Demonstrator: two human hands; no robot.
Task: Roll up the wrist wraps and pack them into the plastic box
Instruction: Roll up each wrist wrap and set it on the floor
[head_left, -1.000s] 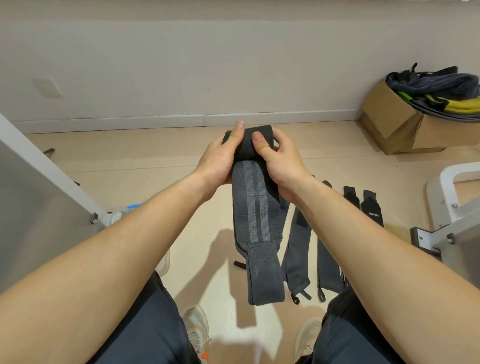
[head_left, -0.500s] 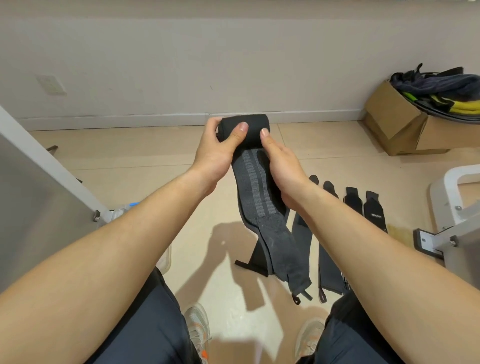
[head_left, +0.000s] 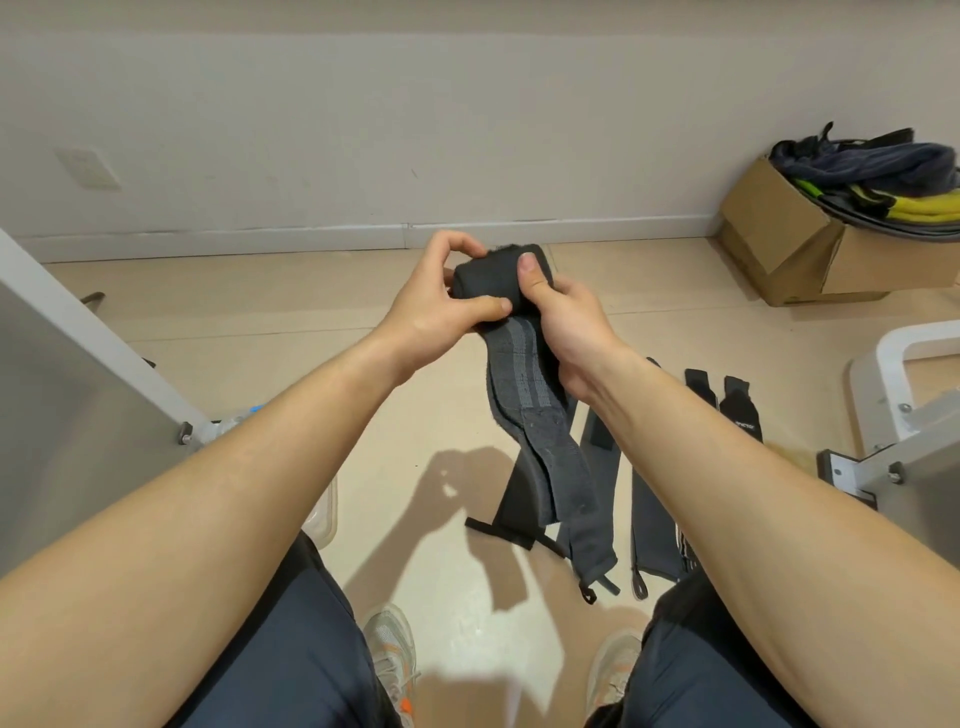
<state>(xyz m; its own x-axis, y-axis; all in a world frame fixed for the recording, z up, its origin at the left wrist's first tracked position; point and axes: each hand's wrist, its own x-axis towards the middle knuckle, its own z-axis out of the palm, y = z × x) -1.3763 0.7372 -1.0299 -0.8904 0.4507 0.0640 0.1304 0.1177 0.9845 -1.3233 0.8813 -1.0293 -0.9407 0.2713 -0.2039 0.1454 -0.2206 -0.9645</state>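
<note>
1. The wrist wrap (head_left: 488, 283) is partly rolled. Its upper end is a tight dark roll held up in the air in front of me, and its loose tail (head_left: 550, 447) hangs down toward the floor (head_left: 260, 322). I cannot tell whether the tip touches.
2. My left hand (head_left: 431, 312) grips the roll's left end, with the thumb pressed across the front and the fingers curled over the back. I judge this keeps the turns from springing open.
3. My right hand (head_left: 571, 327) holds the other end, with the thumb on top of the roll and the fingers curled under the strap just below it. That keeps the strap taut as it feeds in.
4. The roll lies directly between both grips, its axis running from hand to hand. The tail drops away beneath my right palm.
5. Held this high, the tail should hang straight under its own weight and wind on evenly.
6. More unrolled wraps (head_left: 649, 514) lie flat side by side on the floor, under my right forearm.
7. Only a translucent corner of the plastic box (head_left: 324, 514) shows beneath my left forearm, well apart from the roll. Its contents are hidden.
</note>
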